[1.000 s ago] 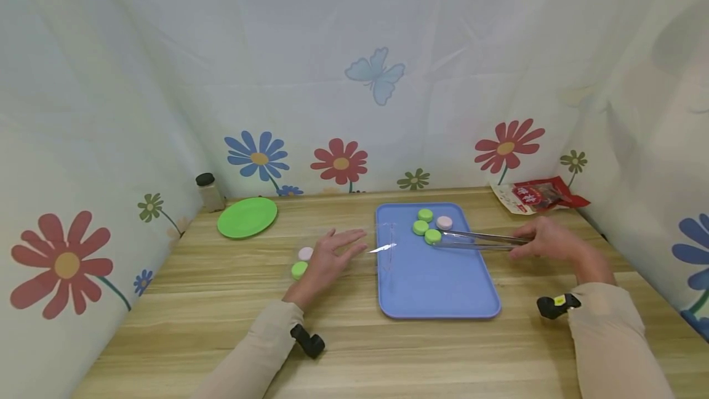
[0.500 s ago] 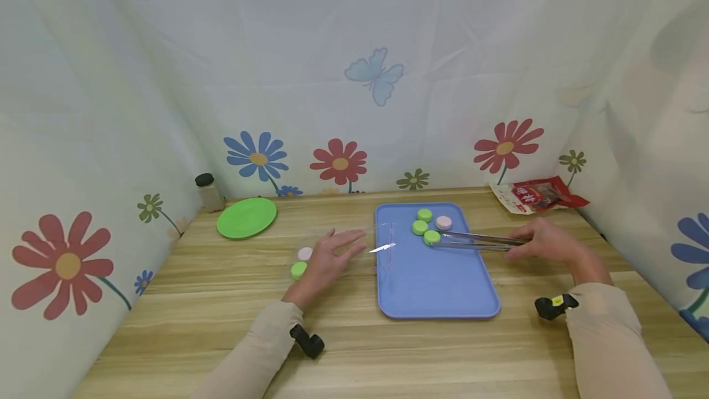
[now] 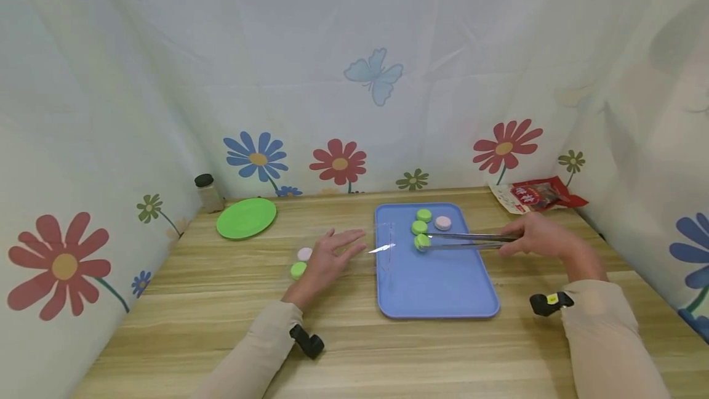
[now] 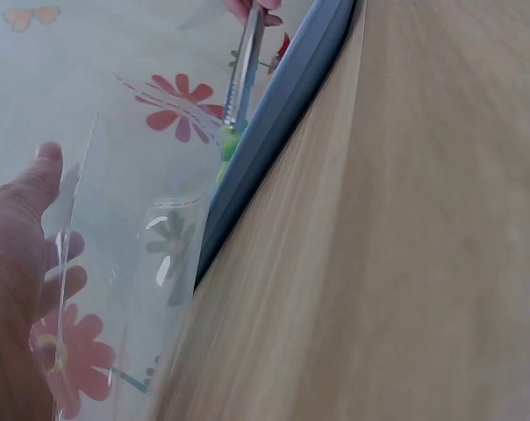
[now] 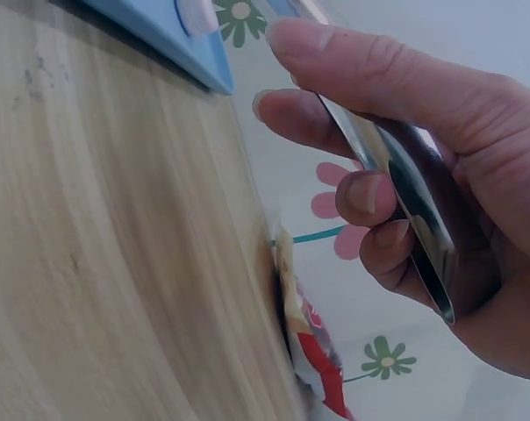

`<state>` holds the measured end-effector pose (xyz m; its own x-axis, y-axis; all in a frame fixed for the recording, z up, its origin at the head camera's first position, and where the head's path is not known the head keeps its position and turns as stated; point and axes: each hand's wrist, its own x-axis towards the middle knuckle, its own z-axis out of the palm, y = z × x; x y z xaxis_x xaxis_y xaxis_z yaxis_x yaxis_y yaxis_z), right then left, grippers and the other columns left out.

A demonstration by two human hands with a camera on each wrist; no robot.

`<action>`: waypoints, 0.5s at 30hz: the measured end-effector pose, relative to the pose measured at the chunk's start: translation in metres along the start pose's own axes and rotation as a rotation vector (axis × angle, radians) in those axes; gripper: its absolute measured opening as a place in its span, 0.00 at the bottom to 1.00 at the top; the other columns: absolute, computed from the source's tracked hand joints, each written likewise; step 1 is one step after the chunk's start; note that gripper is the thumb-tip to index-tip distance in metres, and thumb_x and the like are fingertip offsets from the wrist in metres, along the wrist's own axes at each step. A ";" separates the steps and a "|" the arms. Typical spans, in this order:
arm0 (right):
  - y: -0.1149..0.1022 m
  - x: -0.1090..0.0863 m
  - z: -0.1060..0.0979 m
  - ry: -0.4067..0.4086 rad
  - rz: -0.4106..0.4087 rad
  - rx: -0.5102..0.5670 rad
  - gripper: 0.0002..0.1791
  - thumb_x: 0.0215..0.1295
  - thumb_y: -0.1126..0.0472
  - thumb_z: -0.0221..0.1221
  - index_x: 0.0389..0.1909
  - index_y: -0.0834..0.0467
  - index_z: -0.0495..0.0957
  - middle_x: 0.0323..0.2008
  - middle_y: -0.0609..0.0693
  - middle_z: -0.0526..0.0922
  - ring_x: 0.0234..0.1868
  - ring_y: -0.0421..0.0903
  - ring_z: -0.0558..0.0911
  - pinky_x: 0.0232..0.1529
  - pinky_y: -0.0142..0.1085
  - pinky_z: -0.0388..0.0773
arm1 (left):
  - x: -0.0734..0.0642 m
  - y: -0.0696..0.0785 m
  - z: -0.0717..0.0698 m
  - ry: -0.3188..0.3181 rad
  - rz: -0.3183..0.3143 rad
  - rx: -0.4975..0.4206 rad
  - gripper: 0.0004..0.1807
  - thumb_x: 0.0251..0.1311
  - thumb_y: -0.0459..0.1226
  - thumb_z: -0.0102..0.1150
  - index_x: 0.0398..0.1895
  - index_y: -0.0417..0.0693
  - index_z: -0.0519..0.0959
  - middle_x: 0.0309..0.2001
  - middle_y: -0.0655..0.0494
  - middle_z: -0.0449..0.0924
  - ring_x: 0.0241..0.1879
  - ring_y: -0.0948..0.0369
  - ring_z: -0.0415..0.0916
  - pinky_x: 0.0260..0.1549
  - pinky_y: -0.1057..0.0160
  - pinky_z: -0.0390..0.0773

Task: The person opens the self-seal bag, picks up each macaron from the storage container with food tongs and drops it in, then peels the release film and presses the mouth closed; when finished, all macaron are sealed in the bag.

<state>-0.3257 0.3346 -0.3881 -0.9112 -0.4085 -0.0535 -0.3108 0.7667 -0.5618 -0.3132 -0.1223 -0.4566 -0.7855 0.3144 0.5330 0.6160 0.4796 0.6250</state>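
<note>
In the head view, my left hand (image 3: pixel 330 260) reaches with extended fingers over a clear plastic box, fingertips right at its raised clear lid (image 3: pixel 382 248). A pink and a green macaron (image 3: pixel 298 271) lie beside that hand. My right hand (image 3: pixel 536 237) grips metal tongs (image 3: pixel 460 236), whose tips hold a green macaron (image 3: pixel 422 242) at the blue tray (image 3: pixel 437 288). Two more green macarons (image 3: pixel 419 227) and a pink macaron (image 3: pixel 442 223) sit on the tray. In the right wrist view, fingers and thumb wrap the tongs (image 5: pixel 423 210).
A green plate (image 3: pixel 246 218) lies at the back left, with a black-capped jar (image 3: pixel 208 194) behind it. At the back right is a red and white snack packet (image 3: pixel 537 194). A floral curtain (image 3: pixel 277 79) closes off the table's back and sides.
My right hand and the tongs have moved left, closing on the nearest green macaron and shifting it slightly left and toward me. The left hand stays put.
</note>
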 end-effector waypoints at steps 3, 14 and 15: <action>-0.001 0.003 0.003 -0.028 0.000 0.003 0.24 0.57 0.54 0.73 0.51 0.64 0.85 0.32 0.46 0.83 0.29 0.45 0.76 0.29 0.37 0.77 | -0.001 -0.002 0.001 0.002 0.000 0.004 0.22 0.68 0.50 0.60 0.61 0.55 0.81 0.59 0.54 0.81 0.62 0.59 0.75 0.72 0.42 0.50; 0.011 0.010 0.015 0.008 -0.080 0.001 0.25 0.52 0.53 0.76 0.47 0.64 0.86 0.38 0.49 0.88 0.32 0.40 0.76 0.33 0.31 0.74 | 0.000 -0.001 0.000 0.003 0.010 0.004 0.20 0.69 0.47 0.60 0.61 0.53 0.81 0.59 0.51 0.80 0.63 0.58 0.75 0.72 0.40 0.50; 0.013 0.011 0.016 0.014 -0.085 -0.004 0.25 0.52 0.52 0.76 0.47 0.63 0.87 0.38 0.50 0.88 0.33 0.40 0.76 0.33 0.31 0.74 | 0.000 -0.001 0.000 0.002 0.011 0.006 0.20 0.69 0.47 0.61 0.61 0.53 0.81 0.59 0.51 0.80 0.62 0.58 0.75 0.72 0.41 0.50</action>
<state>-0.3354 0.3322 -0.4094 -0.8853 -0.4650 0.0054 -0.3878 0.7318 -0.5604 -0.3141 -0.1228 -0.4568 -0.7787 0.3177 0.5410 0.6240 0.4810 0.6158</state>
